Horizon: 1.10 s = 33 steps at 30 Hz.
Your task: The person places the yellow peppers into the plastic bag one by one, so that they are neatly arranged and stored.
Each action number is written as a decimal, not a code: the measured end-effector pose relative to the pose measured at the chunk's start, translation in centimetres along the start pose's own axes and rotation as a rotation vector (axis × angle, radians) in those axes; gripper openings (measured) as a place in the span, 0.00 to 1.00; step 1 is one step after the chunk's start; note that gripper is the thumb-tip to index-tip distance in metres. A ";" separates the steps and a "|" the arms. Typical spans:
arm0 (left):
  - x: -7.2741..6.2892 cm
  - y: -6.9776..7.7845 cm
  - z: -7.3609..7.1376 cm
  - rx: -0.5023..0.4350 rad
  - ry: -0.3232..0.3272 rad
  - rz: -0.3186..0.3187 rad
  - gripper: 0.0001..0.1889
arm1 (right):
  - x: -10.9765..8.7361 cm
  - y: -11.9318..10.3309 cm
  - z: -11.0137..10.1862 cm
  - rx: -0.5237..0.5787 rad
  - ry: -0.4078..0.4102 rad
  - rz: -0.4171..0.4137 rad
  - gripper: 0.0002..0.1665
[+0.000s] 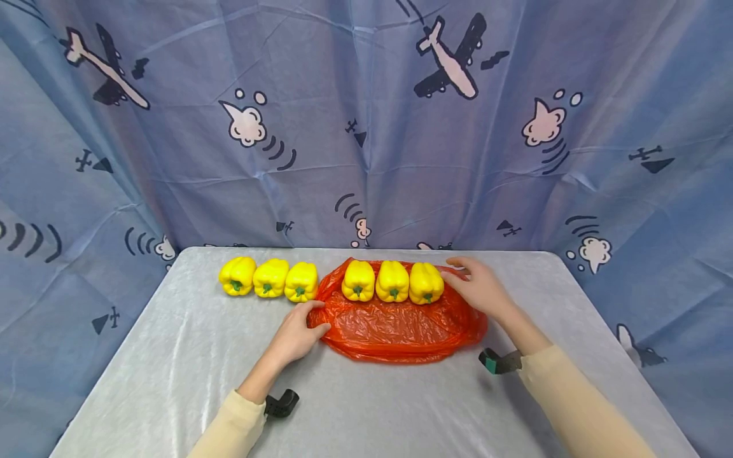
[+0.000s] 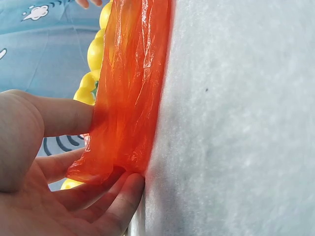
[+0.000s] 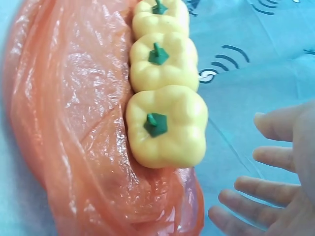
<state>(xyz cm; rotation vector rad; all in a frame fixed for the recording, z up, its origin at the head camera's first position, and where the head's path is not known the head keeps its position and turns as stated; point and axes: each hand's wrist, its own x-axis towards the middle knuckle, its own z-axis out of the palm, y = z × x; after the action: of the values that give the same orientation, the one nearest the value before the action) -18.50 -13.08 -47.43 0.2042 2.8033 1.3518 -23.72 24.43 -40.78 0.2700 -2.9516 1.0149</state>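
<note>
A red plastic bag (image 1: 395,331) lies spread on the table. Three yellow bell peppers with green stems, among them the middle pepper (image 1: 392,281) and the right pepper (image 3: 167,128), stand in a row along its far part. My left hand (image 1: 294,332) is at the bag's left edge. In the left wrist view, its thumb (image 2: 69,117) meets the bag's rim, apart from the other fingers, whose tips are partly hidden by the plastic. Beside the rightmost pepper is my right hand (image 1: 478,286), its fingers spread with a gap to the pepper in the right wrist view.
Three more yellow bell peppers, including a middle one (image 1: 271,277), stand in a row on the grey-white table (image 1: 189,356) left of the bag. A blue curtain (image 1: 355,114) printed with planes hangs behind the table. A dark wrist device (image 1: 280,404) sits on each forearm.
</note>
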 end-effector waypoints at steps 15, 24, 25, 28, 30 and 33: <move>0.0 0.0 0.0 -0.007 0.005 0.001 0.24 | -3.3 2.3 -1.0 0.056 0.036 -0.025 0.31; 0.0 0.0 -0.1 0.000 0.006 -0.001 0.24 | -4.6 4.5 0.2 0.127 0.059 -0.042 0.32; 0.0 -0.1 -0.1 0.002 0.005 -0.002 0.24 | -4.6 4.8 0.5 0.137 0.060 -0.044 0.32; 0.0 -0.2 0.0 0.004 0.004 -0.002 0.23 | -4.6 5.5 1.1 0.154 0.061 -0.042 0.33; 0.0 -0.3 0.1 0.004 0.005 0.002 0.23 | -4.6 5.8 1.6 0.158 0.060 -0.037 0.32; 0.1 -0.3 0.1 0.003 0.011 0.010 0.23 | -4.5 6.0 2.1 0.160 0.060 -0.023 0.32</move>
<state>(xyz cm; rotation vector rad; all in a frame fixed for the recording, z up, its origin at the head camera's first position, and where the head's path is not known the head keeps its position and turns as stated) -18.60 -13.19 -47.76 0.2114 2.8166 1.3554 -20.18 28.49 -46.42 0.2700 -2.8119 1.2350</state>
